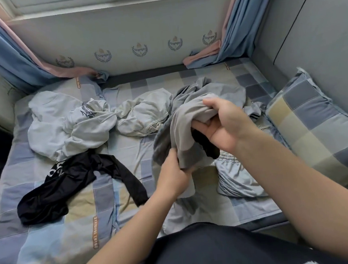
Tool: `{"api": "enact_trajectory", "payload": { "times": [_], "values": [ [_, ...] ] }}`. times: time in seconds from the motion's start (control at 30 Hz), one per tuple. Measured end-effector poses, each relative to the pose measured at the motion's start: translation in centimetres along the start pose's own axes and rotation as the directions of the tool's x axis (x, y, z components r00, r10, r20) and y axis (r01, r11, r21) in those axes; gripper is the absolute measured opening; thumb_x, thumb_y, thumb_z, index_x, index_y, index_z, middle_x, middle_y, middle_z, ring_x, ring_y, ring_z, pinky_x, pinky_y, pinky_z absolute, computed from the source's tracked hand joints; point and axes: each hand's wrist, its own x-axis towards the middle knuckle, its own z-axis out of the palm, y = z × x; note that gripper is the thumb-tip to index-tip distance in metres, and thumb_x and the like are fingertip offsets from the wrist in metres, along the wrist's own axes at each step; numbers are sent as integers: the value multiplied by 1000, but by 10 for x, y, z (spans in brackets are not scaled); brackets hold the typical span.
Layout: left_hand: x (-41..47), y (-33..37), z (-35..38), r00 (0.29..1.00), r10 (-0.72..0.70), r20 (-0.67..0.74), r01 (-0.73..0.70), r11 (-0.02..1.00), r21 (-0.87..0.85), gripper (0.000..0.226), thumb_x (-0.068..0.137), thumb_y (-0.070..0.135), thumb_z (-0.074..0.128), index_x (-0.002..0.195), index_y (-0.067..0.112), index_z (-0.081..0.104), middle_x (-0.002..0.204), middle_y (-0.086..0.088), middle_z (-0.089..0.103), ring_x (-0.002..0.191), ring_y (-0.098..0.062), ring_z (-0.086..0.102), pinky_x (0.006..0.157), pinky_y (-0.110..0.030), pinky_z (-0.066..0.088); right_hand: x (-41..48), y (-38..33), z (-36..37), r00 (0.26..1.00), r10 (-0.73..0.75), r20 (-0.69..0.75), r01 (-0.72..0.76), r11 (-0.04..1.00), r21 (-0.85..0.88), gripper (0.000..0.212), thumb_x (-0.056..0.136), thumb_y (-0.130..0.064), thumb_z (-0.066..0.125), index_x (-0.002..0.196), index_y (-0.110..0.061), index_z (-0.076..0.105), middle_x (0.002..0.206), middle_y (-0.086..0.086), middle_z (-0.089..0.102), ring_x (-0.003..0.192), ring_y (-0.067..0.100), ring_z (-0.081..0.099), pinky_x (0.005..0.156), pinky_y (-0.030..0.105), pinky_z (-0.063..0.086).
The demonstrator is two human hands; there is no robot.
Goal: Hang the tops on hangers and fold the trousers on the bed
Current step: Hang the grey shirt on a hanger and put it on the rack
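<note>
A crumpled grey garment [181, 129] is lifted off the checked bed [49, 218], right of centre. My right hand [221, 123] grips its bunched upper part. My left hand [173, 174] pinches its lower edge. A black piece of cloth [206, 148] shows under my right palm. A white hooded top with dark lettering [68, 125] lies at the back left. Beside it is a pale cream garment [144, 115]. A black top [67, 184] is spread on the left. A light blue-grey piece with a gathered waistband [237, 179] lies under my right forearm. No hanger is visible.
A checked pillow [317, 130] leans against the padded grey headboard [308, 33] on the right. Blue and pink curtains [1, 52] hang at both back corners under the window sill. The mattress drops off at the left edge into a dark gap.
</note>
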Motion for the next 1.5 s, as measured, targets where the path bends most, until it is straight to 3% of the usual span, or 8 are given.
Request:
{"api": "enact_trajectory", "payload": {
  "times": [0.2,0.33,0.5,0.8,0.97,1.1,1.23,1.5],
  "values": [
    [21,1,-44,976,7,-218,-36,991,-127,17,91,1,50,79,6,61,68,1,58,66,-12,48,62,-33,39,21,-23,-38,977,-86,-197,107,989,100,34,101,-11,50,135,-4,53,130,18,64,116,34,65,97,50,54],
    [26,17,-62,983,24,-179,-52,987,-150,22,94,9,53,81,-9,56,68,-7,47,65,-15,42,62,-32,33,23,2,-73,942,-177,-284,28,888,-460,58,91,-22,66,144,-18,43,131,-1,56,116,17,55,104,44,37],
    [17,38,-57,998,42,-49,-45,996,-74,15,84,20,64,80,7,69,69,-4,60,66,-14,52,63,-30,42,-2,61,-75,979,-40,201,192,522,-831,74,85,-21,80,147,-25,40,140,-2,49,129,11,48,108,31,39],
    [2,45,-93,981,144,130,-150,988,40,7,89,16,71,87,18,77,83,-6,73,74,-7,61,77,-34,52,17,93,-74,960,-142,240,263,181,-948,7,90,-19,68,86,-24,64,83,-2,69,80,16,65,77,35,52],
    [-1,41,-99,948,179,265,-203,977,67,8,90,15,71,89,19,78,83,-9,72,72,-8,59,74,-36,51,10,89,-58,914,-119,389,403,135,-905,35,91,-18,68,125,-21,62,120,-4,63,108,6,55,86,2,37],
    [5,28,-111,936,226,269,-272,951,148,10,89,16,73,91,26,75,80,1,71,75,-12,63,77,-34,51,-6,92,-44,908,-267,323,387,236,-891,25,86,-17,50,100,-18,70,88,0,70,86,18,63,79,37,50],
    [14,1,-120,936,315,157,-350,880,322,27,82,-3,67,95,20,71,93,2,60,83,-16,57,73,-14,41,-35,90,-22,866,-439,241,401,321,-858,24,97,-5,49,80,-17,63,65,7,57,60,20,51,59,39,40],
    [16,-30,-142,831,490,262,-553,774,309,55,70,-12,52,116,17,65,117,0,61,103,-25,58,81,-35,48,-106,115,11,677,-722,-144,402,526,-750,26,98,-21,52,85,-1,62,72,8,55,70,19,51,69,36,42]
  ]
}}
